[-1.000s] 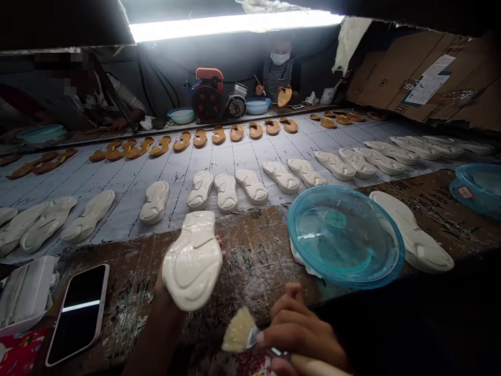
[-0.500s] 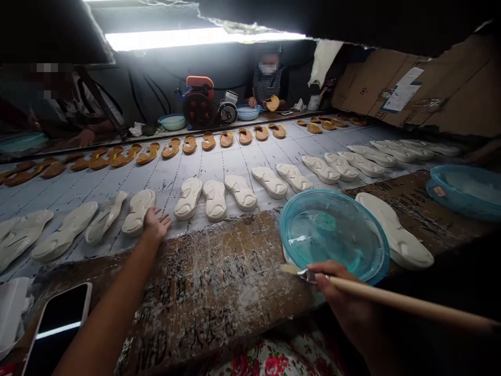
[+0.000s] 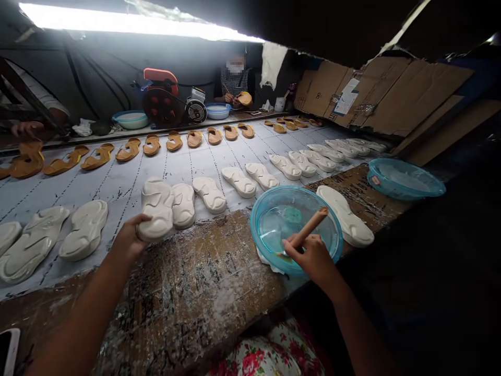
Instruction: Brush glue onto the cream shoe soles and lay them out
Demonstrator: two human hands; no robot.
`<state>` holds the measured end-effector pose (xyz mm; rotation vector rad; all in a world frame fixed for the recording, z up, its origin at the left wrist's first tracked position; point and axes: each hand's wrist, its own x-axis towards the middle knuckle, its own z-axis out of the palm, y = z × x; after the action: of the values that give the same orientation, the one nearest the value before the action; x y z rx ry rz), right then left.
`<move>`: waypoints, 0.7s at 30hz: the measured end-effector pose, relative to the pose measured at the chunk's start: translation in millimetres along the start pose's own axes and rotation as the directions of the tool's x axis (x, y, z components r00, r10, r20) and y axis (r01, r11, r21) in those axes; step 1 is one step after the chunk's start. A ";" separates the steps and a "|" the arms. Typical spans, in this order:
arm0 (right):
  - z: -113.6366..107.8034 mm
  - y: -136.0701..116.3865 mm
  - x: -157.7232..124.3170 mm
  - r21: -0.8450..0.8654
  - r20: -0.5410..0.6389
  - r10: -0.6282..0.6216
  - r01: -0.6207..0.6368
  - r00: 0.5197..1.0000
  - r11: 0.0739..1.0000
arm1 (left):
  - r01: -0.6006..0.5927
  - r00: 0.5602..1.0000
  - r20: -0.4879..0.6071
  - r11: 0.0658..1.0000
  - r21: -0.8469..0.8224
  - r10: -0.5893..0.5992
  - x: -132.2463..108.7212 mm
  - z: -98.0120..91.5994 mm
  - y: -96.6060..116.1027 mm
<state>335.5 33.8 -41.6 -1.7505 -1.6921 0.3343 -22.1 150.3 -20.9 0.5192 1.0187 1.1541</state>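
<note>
My left hand (image 3: 131, 236) grips the near end of a white shoe sole (image 3: 157, 209), lifted slightly at the edge of the pale belt. Beside it lies another white sole (image 3: 183, 205), with more in a row to both sides. My right hand (image 3: 309, 254) is closed round the wooden handle of a brush (image 3: 313, 225) over a blue basin (image 3: 256, 209). The handle points up and to the right; the bristles are down in the basin, mostly hidden by the hand. Clear liquid shows in the basin.
A large white sole (image 3: 344, 216) lies right of the basin, and a second blue basin (image 3: 407, 180) stands farther right. Orange-brown shoe uppers (image 3: 151, 145) line the belt's far side. Across it sit a motor (image 3: 162, 99) and a co-worker (image 3: 235, 83). A phone (image 3: 10, 350) lies at lower left.
My left hand, open beside the soles before, has taken hold of one and raised it. My right hand has brought the brush from the basin's near rim into the basin. The view has swung right.
</note>
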 end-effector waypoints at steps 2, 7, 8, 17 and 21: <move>-6.5 -4.6 -2.7 0.046 -0.026 -0.001 0.002 1.000 0.999 | -0.026 0.999 -0.036 1.000 0.008 0.026 -32.8 12.5 -17.1; -17.6 -23.7 -11.4 0.228 -0.052 -0.058 0.068 0.997 0.971 | 0.157 0.983 0.081 0.982 0.102 -0.166 -106.2 53.0 -68.4; -19.2 -29.9 -13.1 0.266 -0.061 -0.093 0.106 0.994 0.958 | 0.210 0.971 0.087 0.966 0.149 -0.225 -116.4 59.8 -75.3; -37.9 -77.7 -2.2 0.323 -0.416 -0.497 0.634 0.762 0.702 | 0.120 0.938 0.230 0.865 0.487 -0.260 -159.3 86.1 -65.6; -45.9 -82.5 1.1 0.176 -0.414 -0.590 0.696 0.694 0.696 | 0.072 0.946 0.209 0.791 0.608 -0.247 -170.3 95.4 -55.3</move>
<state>298.8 16.3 43.6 -0.8105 -1.7636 -0.0202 78.8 -12.1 47.0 1.0448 1.1456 0.5607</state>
